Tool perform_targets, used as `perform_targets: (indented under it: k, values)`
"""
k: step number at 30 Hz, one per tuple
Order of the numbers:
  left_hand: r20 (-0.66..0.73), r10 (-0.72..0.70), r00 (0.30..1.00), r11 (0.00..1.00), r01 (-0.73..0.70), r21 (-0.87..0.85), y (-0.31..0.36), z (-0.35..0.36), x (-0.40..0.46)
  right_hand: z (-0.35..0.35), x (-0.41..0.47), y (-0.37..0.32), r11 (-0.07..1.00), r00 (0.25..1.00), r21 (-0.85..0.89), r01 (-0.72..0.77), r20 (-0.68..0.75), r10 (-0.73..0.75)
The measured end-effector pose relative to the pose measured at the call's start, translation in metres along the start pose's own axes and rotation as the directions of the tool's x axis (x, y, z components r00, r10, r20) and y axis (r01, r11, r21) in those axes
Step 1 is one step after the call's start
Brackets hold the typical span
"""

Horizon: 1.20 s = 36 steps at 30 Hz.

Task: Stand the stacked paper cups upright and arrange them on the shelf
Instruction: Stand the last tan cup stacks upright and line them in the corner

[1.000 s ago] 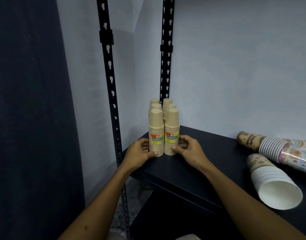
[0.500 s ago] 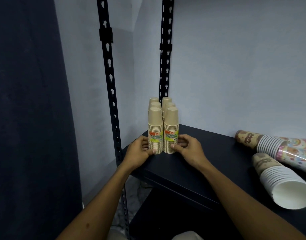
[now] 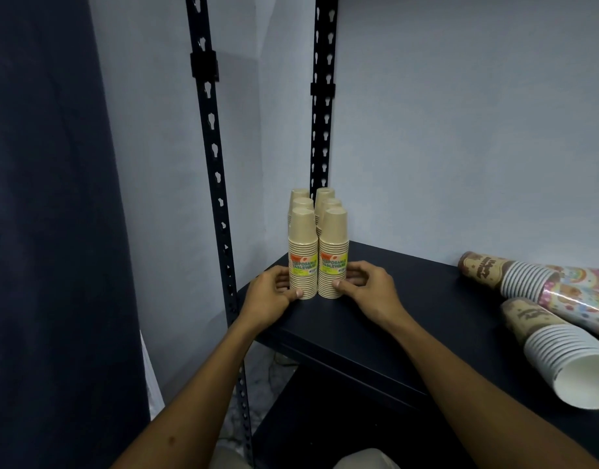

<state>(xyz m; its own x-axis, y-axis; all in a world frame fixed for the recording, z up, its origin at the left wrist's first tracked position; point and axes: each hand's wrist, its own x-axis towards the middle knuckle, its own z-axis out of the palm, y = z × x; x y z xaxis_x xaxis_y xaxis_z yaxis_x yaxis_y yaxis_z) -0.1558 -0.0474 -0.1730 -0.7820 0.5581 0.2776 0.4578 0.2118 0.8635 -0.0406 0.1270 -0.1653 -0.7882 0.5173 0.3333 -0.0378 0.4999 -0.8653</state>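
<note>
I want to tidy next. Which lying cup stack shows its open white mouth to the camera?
The nearest stack, at the shelf's right front; the stacks behind it show no open mouth.

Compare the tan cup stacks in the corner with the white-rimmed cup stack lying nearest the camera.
The tan cup stacks stand upright, mouths down; the white-rimmed cup stack lies on its side, its mouth open toward the camera. The tan ones are narrower, with bright labels; the other shows a brown pattern. Both hands hold the tan stacks only. Both rest on the dark shelf.

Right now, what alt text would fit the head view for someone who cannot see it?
Two hands, left hand and right hand, grip the bases of upright tan cup stacks in the corner of a dark shelf. Patterned cup stacks lie on their sides at right.
</note>
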Motion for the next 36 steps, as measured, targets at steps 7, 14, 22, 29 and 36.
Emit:
perform_targets:
  k: [7, 14, 22, 29, 36]
  values:
    - [0.012, -0.001, 1.0, 0.999, 0.001, 0.033, 0.002, -0.001, -0.003, -0.002, -0.005, -0.002, 0.999, 1.0, -0.046, -0.002, 0.007, 0.003]
    - [-0.105, -0.006, 0.994, 0.983, 0.025, 0.18, 0.009, -0.003, -0.023, -0.014, -0.025, -0.004, 0.984, 0.999, -0.179, -0.027, -0.037, 0.021]
    - [-0.163, 0.093, 0.982, 0.983, -0.064, 0.173, 0.025, 0.011, -0.061, -0.033, -0.064, -0.009, 0.893, 1.0, -0.451, -0.004, 0.004, 0.007]
    - [0.085, 0.179, 0.98, 0.943, -0.195, 0.268, 0.051, 0.057, -0.07, -0.07, -0.112, -0.015, 0.807, 0.993, -0.587, 0.07, 0.116, -0.002]
    - [0.343, 0.166, 0.925, 0.895, -0.287, 0.34, 0.082, 0.104, -0.077, -0.122, -0.181, -0.016, 0.789, 0.99, -0.606, 0.1, 0.137, -0.02]
